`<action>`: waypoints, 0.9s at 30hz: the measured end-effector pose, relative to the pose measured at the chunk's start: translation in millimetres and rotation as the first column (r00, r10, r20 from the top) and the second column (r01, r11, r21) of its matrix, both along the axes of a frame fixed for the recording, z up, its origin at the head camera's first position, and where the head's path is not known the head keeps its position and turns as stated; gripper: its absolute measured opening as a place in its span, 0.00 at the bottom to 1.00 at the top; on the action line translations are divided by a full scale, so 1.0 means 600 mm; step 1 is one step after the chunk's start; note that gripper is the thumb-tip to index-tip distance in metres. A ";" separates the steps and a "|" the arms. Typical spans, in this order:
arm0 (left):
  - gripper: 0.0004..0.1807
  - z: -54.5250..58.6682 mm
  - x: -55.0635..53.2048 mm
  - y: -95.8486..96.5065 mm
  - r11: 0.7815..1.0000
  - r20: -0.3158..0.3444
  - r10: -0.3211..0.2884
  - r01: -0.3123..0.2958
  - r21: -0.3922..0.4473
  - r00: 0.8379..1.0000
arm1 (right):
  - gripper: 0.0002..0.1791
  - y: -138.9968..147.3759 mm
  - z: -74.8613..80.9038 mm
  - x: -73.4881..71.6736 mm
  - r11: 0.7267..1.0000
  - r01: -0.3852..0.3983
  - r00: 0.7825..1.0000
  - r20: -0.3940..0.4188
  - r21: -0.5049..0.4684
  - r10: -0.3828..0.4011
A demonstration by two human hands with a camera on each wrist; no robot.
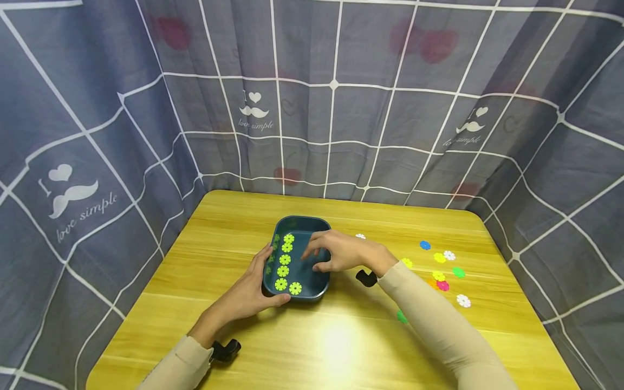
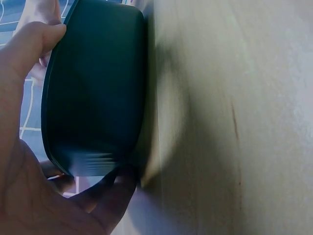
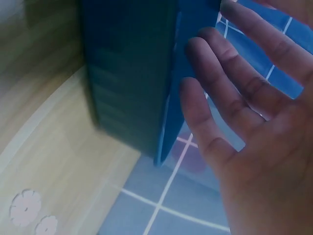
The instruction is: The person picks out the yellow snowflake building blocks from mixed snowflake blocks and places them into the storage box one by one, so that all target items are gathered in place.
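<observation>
A dark blue-green plastic tray (image 1: 304, 277) stands on the table in the head view. Along its left side lie several yellow-green flower-shaped discs (image 1: 285, 260) in a column, with one more beside the nearest. My left hand (image 1: 244, 292) grips the tray's near left corner, thumb on the front rim and fingers along the left side. The left wrist view shows those fingers against the tray's outer wall (image 2: 98, 93). Above the tray's right half hovers my right hand (image 1: 343, 252), fingers loosely bent. No disc shows in its fingers (image 3: 208, 58) in the right wrist view.
Loose flower discs lie on the table's right, among them a blue disc (image 1: 425, 245), a pink disc (image 1: 442, 285), a green disc (image 1: 458, 272) and a white disc (image 1: 463, 300). The wooden table (image 1: 195, 260) is bordered by a grey checked curtain (image 1: 302, 114).
</observation>
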State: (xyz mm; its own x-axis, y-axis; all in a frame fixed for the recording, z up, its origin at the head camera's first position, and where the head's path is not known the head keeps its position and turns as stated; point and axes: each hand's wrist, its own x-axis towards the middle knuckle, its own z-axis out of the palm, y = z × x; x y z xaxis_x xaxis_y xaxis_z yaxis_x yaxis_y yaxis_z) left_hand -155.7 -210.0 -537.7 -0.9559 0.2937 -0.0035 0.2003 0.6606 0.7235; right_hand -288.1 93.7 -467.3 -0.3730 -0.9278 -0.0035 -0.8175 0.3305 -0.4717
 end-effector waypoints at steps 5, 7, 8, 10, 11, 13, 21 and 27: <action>0.75 -0.001 -0.001 0.000 1.000 -0.004 0.003 -0.003 0.000 1.000 | 0.19 0.025 0.002 0.003 0.998 0.047 0.999 -0.017 -0.032 -0.047; 0.75 -0.001 -0.001 0.000 1.000 -0.003 0.004 -0.004 -0.001 1.000 | 0.19 0.037 0.001 0.003 0.996 0.069 0.997 -0.019 -0.048 -0.070; 0.75 -0.001 -0.001 0.000 1.000 -0.003 0.005 -0.005 -0.003 1.000 | 0.19 0.044 -0.001 0.002 0.995 0.076 0.997 -0.017 -0.059 -0.078; 0.75 -0.002 -0.001 0.000 1.000 -0.006 0.006 -0.006 -0.004 1.000 | 0.20 0.058 -0.003 0.000 0.992 0.096 0.995 -0.004 -0.077 -0.097; 0.75 -0.002 -0.002 0.000 1.000 -0.009 0.006 -0.006 -0.006 1.000 | 0.20 0.065 -0.004 -0.001 0.990 0.105 0.994 0.006 -0.090 -0.105; 0.75 -0.002 -0.003 0.000 1.000 -0.015 0.004 -0.004 -0.006 1.000 | 0.20 0.079 -0.007 -0.002 0.986 0.123 0.992 0.026 -0.109 -0.121; 0.75 0.002 -0.003 0.001 1.000 -0.022 0.003 -0.003 0.002 1.000 | 0.21 0.136 -0.018 -0.006 0.967 0.217 0.976 0.064 -0.132 -0.210; 0.76 0.000 -0.003 0.001 1.000 -0.015 0.003 -0.003 0.001 1.000 | 0.21 0.179 -0.032 -0.006 0.951 0.287 0.957 0.073 -0.114 -0.280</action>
